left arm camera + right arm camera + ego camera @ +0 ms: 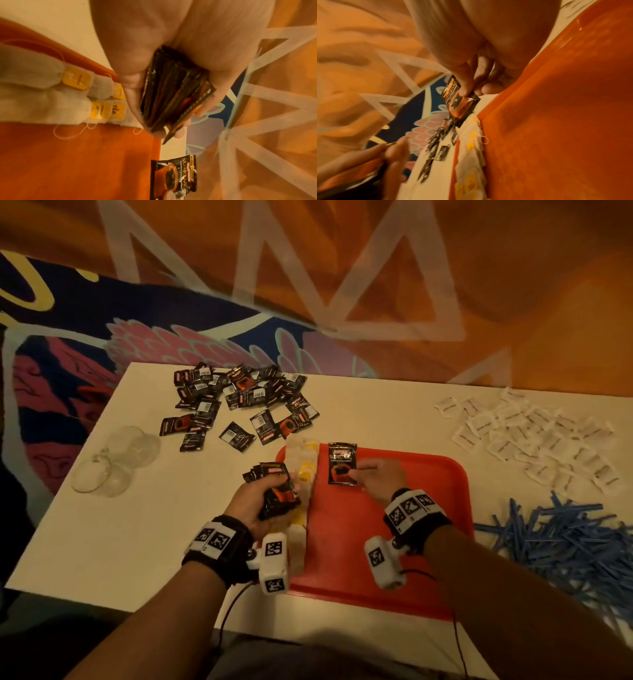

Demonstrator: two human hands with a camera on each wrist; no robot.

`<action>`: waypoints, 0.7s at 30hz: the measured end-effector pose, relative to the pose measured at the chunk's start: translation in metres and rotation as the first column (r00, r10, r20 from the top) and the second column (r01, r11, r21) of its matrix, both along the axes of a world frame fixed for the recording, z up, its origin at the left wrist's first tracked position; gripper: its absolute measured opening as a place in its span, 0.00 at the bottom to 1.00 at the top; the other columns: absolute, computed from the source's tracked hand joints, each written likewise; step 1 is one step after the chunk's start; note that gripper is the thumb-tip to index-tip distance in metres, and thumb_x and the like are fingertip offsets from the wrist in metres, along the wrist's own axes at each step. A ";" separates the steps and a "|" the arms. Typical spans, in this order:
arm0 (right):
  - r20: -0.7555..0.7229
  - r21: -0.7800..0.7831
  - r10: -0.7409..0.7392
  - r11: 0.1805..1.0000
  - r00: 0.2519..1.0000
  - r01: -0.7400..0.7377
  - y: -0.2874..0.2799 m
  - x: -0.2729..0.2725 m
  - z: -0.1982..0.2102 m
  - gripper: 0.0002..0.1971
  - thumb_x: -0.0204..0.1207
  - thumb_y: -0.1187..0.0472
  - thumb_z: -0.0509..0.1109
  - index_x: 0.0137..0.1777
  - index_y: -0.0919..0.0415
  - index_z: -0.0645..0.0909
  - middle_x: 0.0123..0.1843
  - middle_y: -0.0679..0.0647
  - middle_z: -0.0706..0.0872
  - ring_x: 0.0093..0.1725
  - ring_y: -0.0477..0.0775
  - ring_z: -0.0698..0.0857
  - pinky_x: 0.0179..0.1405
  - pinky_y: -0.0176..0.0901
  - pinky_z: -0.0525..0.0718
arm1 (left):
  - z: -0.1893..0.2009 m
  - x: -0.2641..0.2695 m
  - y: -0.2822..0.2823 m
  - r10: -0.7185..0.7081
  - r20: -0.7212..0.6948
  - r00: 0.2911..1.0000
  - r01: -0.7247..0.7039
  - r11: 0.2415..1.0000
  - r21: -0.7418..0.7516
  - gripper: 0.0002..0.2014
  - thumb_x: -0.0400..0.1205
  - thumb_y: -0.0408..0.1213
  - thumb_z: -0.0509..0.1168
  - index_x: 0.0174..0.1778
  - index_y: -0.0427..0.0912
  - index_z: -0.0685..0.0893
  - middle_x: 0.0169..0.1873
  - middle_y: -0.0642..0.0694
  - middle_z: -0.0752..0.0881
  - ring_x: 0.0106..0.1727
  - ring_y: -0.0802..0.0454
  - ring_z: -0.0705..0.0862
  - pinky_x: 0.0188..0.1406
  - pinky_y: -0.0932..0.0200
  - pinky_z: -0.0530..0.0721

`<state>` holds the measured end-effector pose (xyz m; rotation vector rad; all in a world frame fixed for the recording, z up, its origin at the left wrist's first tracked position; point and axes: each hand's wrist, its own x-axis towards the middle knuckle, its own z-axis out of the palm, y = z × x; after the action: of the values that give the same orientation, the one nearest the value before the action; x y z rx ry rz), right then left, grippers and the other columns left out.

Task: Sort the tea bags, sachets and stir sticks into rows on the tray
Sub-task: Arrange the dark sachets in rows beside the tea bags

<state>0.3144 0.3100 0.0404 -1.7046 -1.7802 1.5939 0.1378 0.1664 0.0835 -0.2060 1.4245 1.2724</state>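
The right hand point(378, 475) pinches one black coffee sachet point(342, 463) over the red tray point(428, 508), just beside the row of tea bags point(303, 474). The left hand point(260, 505) grips a stack of sachets point(279, 494), maybe six, at the tray's left edge.

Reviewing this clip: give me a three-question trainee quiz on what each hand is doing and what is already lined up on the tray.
1. True or false: the left hand grips a stack of black sachets.
2. What does the right hand pinch? A) a blue stir stick B) a single black sachet C) a white sachet
3. Fill in: the row already laid along the left edge of the red tray is made of ____.

Key: 1 true; 2 B; 3 tea bags
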 end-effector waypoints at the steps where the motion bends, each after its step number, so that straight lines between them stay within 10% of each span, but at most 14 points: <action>1: 0.048 0.001 -0.008 1.000 0.999 0.008 0.003 -0.007 -0.006 0.10 0.74 0.58 0.76 0.54 0.58 0.89 0.48 0.49 0.88 0.48 0.49 0.84 0.50 0.43 0.84 | -0.006 -0.008 -0.001 -0.012 -0.013 1.000 0.012 1.000 -0.010 0.13 0.83 0.31 0.66 0.62 0.32 0.85 0.43 0.38 0.91 0.38 0.46 0.91 0.36 0.51 0.91; 5: 0.142 -0.035 -0.074 0.996 0.987 0.080 0.018 -0.036 -0.026 0.10 0.74 0.58 0.77 0.55 0.57 0.88 0.54 0.53 0.89 0.50 0.49 0.84 0.38 0.35 0.78 | -0.021 -0.038 -0.006 -0.048 -0.019 0.999 0.047 0.998 -0.040 0.12 0.82 0.31 0.68 0.61 0.34 0.85 0.44 0.36 0.91 0.40 0.43 0.91 0.34 0.51 0.91; 21: 0.272 -0.054 -0.190 0.976 0.943 0.212 0.039 -0.075 -0.058 0.09 0.70 0.55 0.81 0.49 0.53 0.89 0.52 0.52 0.91 0.53 0.50 0.88 0.55 0.43 0.87 | -0.040 -0.076 -0.008 -0.065 0.115 0.991 0.065 0.998 0.003 0.13 0.77 0.30 0.71 0.57 0.36 0.84 0.41 0.35 0.92 0.42 0.37 0.93 0.34 0.44 0.92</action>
<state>0.2393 0.3486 -0.0171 -2.1507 -1.6022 1.4263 0.0616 0.1581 0.0432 -0.2284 1.3228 1.1880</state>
